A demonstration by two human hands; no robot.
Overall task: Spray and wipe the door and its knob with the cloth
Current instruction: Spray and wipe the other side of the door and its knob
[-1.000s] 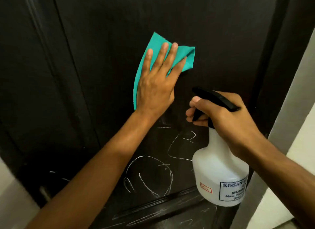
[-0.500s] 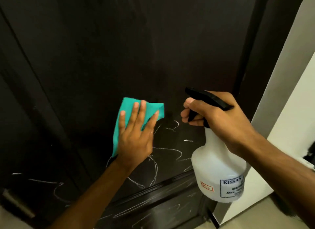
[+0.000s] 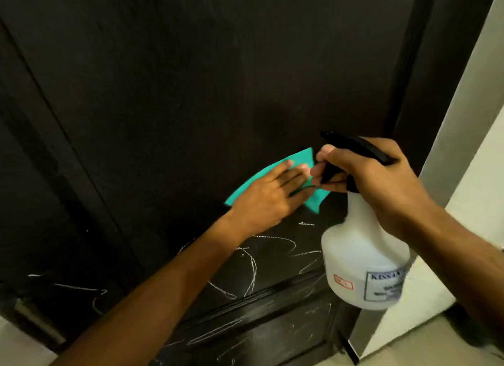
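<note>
A dark brown door (image 3: 191, 93) fills the view, with white chalk scribbles (image 3: 245, 267) on its lower part. My left hand (image 3: 267, 196) lies flat on a teal cloth (image 3: 316, 199), fingers straight, pressing it against the door above the scribbles. My right hand (image 3: 381, 180) grips the neck and black trigger head of a white spray bottle (image 3: 362, 259), held upright just right of the cloth, its nozzle pointing left. The door knob is not in view.
A light wall and door frame (image 3: 463, 120) run along the right edge. Pale floor (image 3: 409, 338) shows at the bottom right. A raised panel moulding (image 3: 272, 297) crosses the door low down.
My left hand has wiped the cloth down the door, then right toward the bottle. Some upper chalk marks are gone. The spray bottle has stayed in my right hand.
</note>
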